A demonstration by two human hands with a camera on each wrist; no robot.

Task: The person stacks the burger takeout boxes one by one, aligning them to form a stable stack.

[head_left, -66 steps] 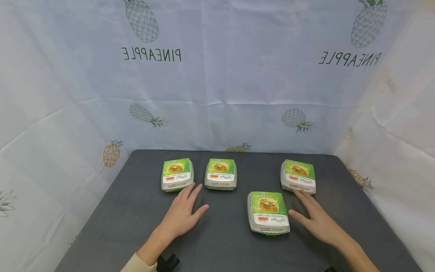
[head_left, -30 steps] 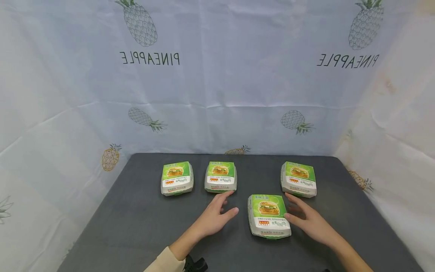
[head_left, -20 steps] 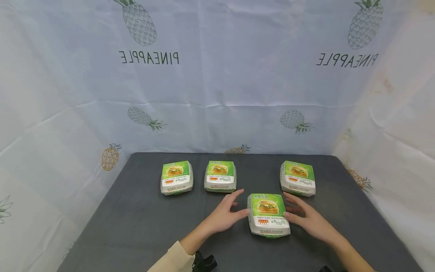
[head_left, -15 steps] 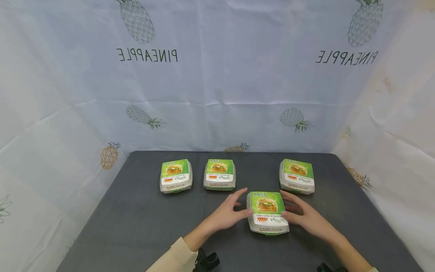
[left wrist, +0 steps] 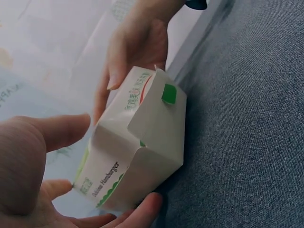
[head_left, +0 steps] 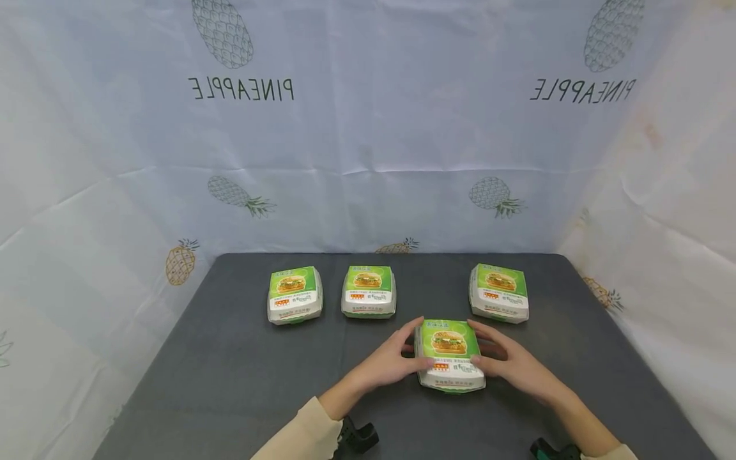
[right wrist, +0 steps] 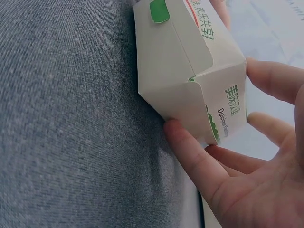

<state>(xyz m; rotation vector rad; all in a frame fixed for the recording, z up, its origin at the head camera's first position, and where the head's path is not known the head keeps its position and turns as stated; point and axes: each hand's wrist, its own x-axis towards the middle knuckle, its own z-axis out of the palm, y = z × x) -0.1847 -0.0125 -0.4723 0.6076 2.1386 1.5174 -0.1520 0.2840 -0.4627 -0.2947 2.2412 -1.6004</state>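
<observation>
In the head view, a green-and-white cardboard hamburger box (head_left: 448, 351) lies between my two hands near the table's middle. My left hand (head_left: 393, 364) curls round its left side, thumb over the top edge. From the right, my right hand (head_left: 512, 367) grips the opposite side, thumb at the lid's edge. The left wrist view has the fingers of my left hand (left wrist: 42, 175) along the box's lower side and far corner. Fingertips of my right hand (right wrist: 256, 166) meet the box wall (right wrist: 178, 76) in the right wrist view, one low by the table.
Three more hamburger boxes stand toward the back: one at left (head_left: 295, 295), one in the middle (head_left: 368, 292), one at right (head_left: 498, 292), just behind the held box. A pineapple-print curtain (head_left: 368, 128) borders the dark grey table (head_left: 241, 377) at back and sides.
My left hand has moved right from the left-hand boxes to the front box. My right hand has shifted slightly left, closing in on that box. The boxes keep their places.
</observation>
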